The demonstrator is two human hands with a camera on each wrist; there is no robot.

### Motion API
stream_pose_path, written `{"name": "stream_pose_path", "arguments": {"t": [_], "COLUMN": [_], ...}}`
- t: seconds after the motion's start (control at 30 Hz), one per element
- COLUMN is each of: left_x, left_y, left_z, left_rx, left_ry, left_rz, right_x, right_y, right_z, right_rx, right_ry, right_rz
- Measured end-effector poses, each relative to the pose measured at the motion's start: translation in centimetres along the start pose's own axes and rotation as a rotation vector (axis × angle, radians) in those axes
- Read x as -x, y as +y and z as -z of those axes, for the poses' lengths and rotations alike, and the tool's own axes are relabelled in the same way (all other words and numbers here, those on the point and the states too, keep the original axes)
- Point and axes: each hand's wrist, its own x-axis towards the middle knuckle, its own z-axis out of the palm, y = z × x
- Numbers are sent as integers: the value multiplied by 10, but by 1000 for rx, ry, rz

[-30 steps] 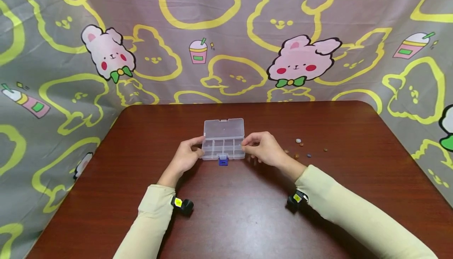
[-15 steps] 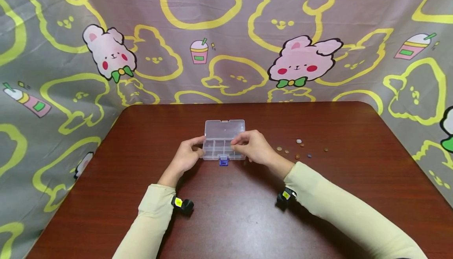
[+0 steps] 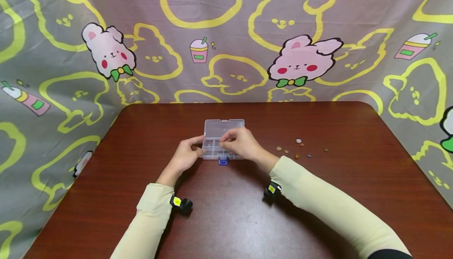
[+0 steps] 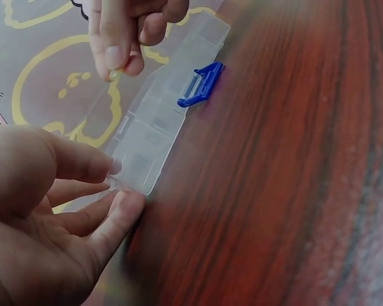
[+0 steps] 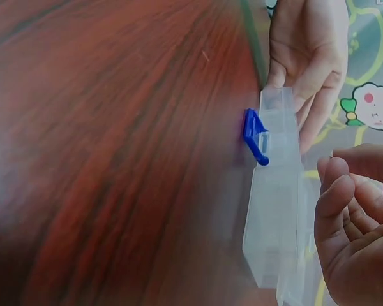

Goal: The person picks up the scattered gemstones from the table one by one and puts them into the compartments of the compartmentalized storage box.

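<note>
A clear plastic compartment box (image 3: pixel 208 149) with a blue latch (image 3: pixel 223 160) stands on the table with its lid (image 3: pixel 214 128) raised at the back. My left hand (image 3: pixel 185 154) grips the box's left end between thumb and fingers. Above the middle compartments, my right hand (image 3: pixel 242 144) pinches a tiny pale bead-like stone (image 4: pixel 113 75) at its fingertips. Most of that stone is covered by the fingers, and its exact kind is unclear. The right hand hides the box's right-hand compartments in the head view.
Several small stones lie on the table right of the box, among them a white one (image 3: pixel 299 141), an amber one (image 3: pixel 297 156) and a bluish one (image 3: pixel 309 156). A patterned cloth (image 3: pixel 233 42) hangs behind the brown table (image 3: pixel 226 219).
My right hand has moved left from the box's right end to over its middle, uncovering stones on the table behind it. The left hand keeps its grip in place.
</note>
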Motion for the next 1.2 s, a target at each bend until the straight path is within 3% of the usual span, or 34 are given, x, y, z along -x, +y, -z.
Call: {"name": "stream_pose_path", "arguments": {"t": [0.47,0.73,1.2], "left_x": [-2,-2,-2], "left_y": [-5,-5,-6], "left_z": [1,2,3], "left_rx": [10,33,35], "left_ry": [-15,-20,-16], "left_rz": [10,11,15], "right_x": [-23,-35,-38], "right_y": [-12,-17,-17], "right_z": [-21,-31,-37], "right_rx": [-13,48,67], "right_ry": [-23,1,10], "right_rz": [-2,7,3]}}
